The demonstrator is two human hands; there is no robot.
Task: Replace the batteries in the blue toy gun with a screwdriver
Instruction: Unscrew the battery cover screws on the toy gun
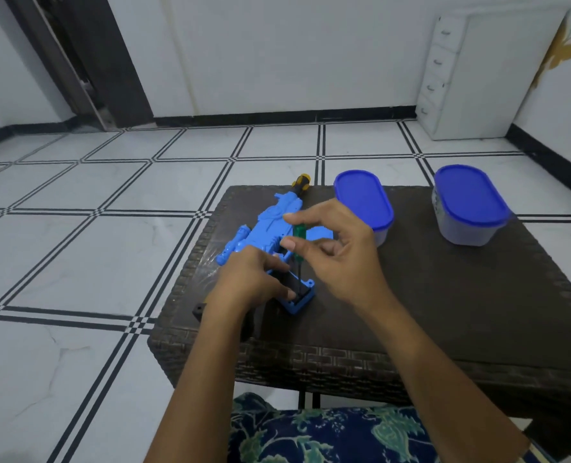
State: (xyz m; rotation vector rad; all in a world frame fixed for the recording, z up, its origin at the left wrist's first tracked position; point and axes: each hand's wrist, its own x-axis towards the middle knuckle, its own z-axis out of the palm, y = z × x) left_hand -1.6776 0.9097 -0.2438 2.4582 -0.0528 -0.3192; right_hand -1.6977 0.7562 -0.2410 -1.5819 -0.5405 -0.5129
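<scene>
The blue toy gun (266, 225) lies on its side on the dark wicker table (427, 305), grip toward me. My left hand (254, 279) presses down on the grip, fingers beside the dark battery compartment (296, 289). My right hand (334, 242) pinches the green handle of a small screwdriver (299, 238) between thumb and fingers. The screwdriver stands upright with its tip down in the grip's compartment. A second screwdriver with a yellow and black handle (301, 183) lies behind the gun.
Two clear tubs with blue lids stand on the table, one (364, 203) right behind my right hand, one (470, 203) farther right. A small black piece (198, 310) sits at the table's left edge. Tiled floor surrounds the table; a white drawer cabinet (461, 75) stands at the wall.
</scene>
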